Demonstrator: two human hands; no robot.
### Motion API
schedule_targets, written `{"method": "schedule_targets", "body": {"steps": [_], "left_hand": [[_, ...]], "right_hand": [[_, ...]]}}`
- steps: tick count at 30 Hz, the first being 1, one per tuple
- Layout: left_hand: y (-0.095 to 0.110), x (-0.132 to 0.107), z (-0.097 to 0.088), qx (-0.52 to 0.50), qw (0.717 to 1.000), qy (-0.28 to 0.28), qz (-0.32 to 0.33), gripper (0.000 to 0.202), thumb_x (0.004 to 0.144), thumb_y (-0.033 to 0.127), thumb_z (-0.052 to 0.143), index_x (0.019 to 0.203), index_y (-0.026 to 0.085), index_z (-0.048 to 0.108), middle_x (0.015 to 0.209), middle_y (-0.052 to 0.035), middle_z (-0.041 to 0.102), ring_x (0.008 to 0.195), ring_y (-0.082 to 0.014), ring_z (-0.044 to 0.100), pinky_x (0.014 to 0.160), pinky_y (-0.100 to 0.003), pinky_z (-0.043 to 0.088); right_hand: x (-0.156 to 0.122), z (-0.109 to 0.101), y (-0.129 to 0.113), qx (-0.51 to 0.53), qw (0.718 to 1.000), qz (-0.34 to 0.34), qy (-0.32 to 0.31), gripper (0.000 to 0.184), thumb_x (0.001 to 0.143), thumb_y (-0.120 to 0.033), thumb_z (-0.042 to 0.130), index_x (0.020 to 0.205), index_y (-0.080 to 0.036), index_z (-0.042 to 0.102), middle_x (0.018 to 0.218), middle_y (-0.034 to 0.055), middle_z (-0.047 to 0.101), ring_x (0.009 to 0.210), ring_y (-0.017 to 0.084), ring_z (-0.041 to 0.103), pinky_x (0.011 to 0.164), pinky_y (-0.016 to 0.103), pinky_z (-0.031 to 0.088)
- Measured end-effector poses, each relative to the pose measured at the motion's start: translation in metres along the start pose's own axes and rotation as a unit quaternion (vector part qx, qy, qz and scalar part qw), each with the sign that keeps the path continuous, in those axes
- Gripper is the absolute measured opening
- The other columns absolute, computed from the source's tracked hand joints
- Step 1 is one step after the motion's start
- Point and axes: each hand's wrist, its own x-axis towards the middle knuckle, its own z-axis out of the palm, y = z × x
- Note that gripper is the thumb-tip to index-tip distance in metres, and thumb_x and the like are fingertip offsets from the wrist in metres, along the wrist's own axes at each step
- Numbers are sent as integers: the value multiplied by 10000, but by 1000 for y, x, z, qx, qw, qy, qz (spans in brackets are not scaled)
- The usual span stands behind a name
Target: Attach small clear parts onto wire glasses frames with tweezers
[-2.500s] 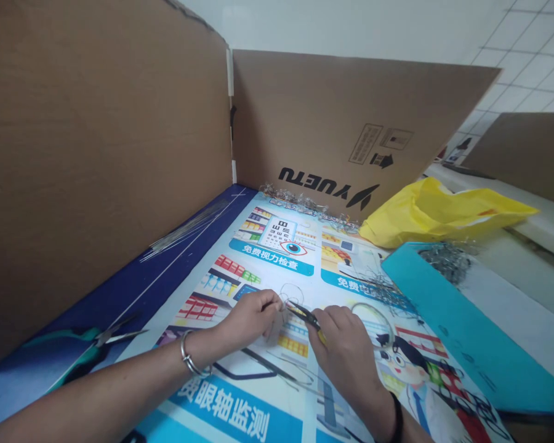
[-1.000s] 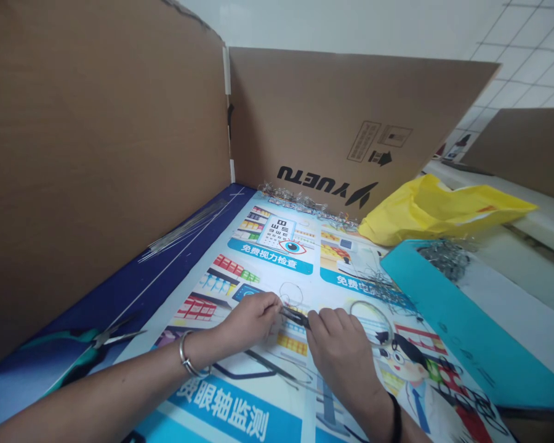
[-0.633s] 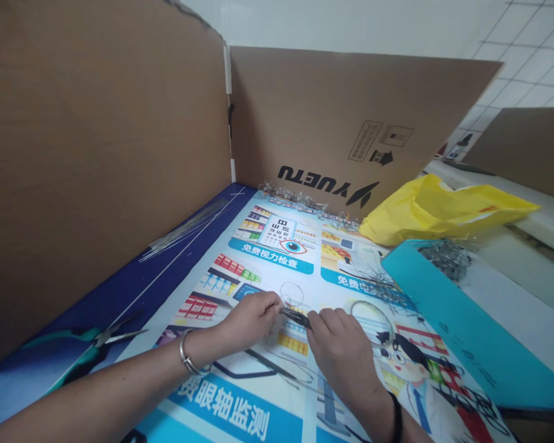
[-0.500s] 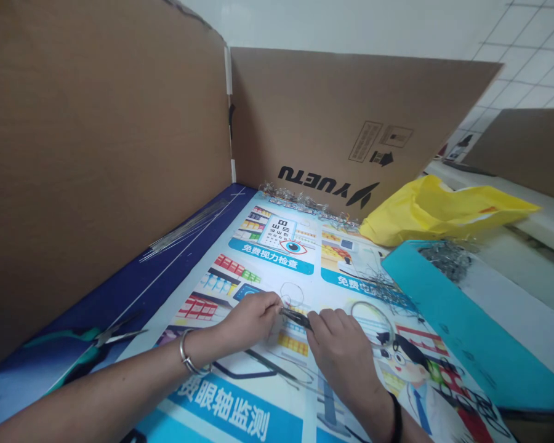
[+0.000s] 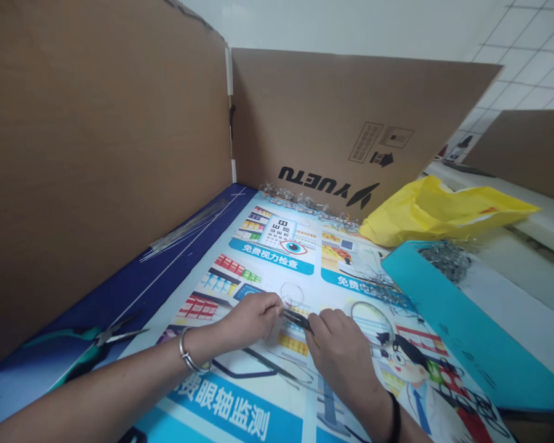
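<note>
My left hand (image 5: 252, 320) pinches a thin wire loop (image 5: 291, 293) just above a printed poster (image 5: 277, 258). A silver bangle sits on that wrist. My right hand (image 5: 339, 347) is closed round small dark pliers (image 5: 297, 318), whose tips meet the wire beside the left fingertips. Both hands rest low over the poster, almost touching each other.
Cardboard walls (image 5: 96, 141) stand to the left and behind. Teal-handled pliers (image 5: 92, 344) lie at the left, straight wires (image 5: 184, 227) along the wall. A yellow bag (image 5: 443, 209), a teal sheet (image 5: 447, 320) with a heap of wire pieces (image 5: 445, 258), and bent wire bits (image 5: 305, 202) lie at the back.
The pliers' tips have dropped lower and flatter against the wire since the earliest frame. Both hands have stayed almost still over the last second.
</note>
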Motion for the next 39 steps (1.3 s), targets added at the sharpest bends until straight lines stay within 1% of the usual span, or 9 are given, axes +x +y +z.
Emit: {"method": "schedule_targets", "body": {"steps": [3,10,16,21,27,31,35,39], "left_hand": [[1,0,-1,-1,1000,-7,-2,227,831,172,372,625,189,466,503,44,543,517,-114,491,522,-209,328],[-1,0,-2,-15,1000,-17,3,281,865,237,368,604,185,456,506,39,538,521,-113,495,530,-207,343],[-5,0,-1,-53,998,-30,-16,256,861,272,376,634,186,457,501,44,517,495,-109,491,511,-201,359],[-5,1,-1,-73,996,-39,-21,253,864,281,369,642,188,447,485,50,495,477,-108,486,502,-202,370],[-6,1,-2,-59,997,-45,-14,278,872,281,361,630,183,457,464,49,494,475,-108,497,522,-205,379],[-6,1,-3,-70,996,-52,-17,240,852,248,374,637,183,459,477,51,496,463,-103,496,496,-197,373],[-2,1,-5,-82,995,-54,-28,281,857,288,384,602,182,437,477,50,482,455,-98,486,485,-194,371],[2,1,-7,-93,993,-61,-45,270,847,279,391,599,182,437,469,50,480,453,-96,479,481,-193,368]], "right_hand": [[0,0,1,3,1000,-4,3,128,835,-187,505,710,-202,530,677,32,484,675,194,402,619,324,258],[-1,0,1,9,1000,-6,3,144,834,-175,500,694,-208,516,671,27,475,671,193,399,609,321,249],[-2,0,1,13,1000,-2,8,143,831,-165,500,696,-206,515,662,24,484,666,188,399,597,317,234],[-2,1,1,27,1000,4,2,135,831,-168,504,702,-206,520,670,23,492,671,189,410,596,313,235],[-1,2,2,50,999,0,-18,85,818,-194,526,734,-200,532,704,30,500,695,198,417,619,313,254],[0,1,3,19,1000,-16,-19,74,799,-168,533,735,-205,532,698,30,491,678,201,400,618,323,246],[1,-2,4,-19,999,-30,-17,70,786,-161,548,737,-208,530,687,30,479,666,202,384,610,329,234],[0,-3,4,-28,999,-33,-15,57,780,-157,554,757,-207,539,691,30,478,667,200,381,605,329,230]]}}
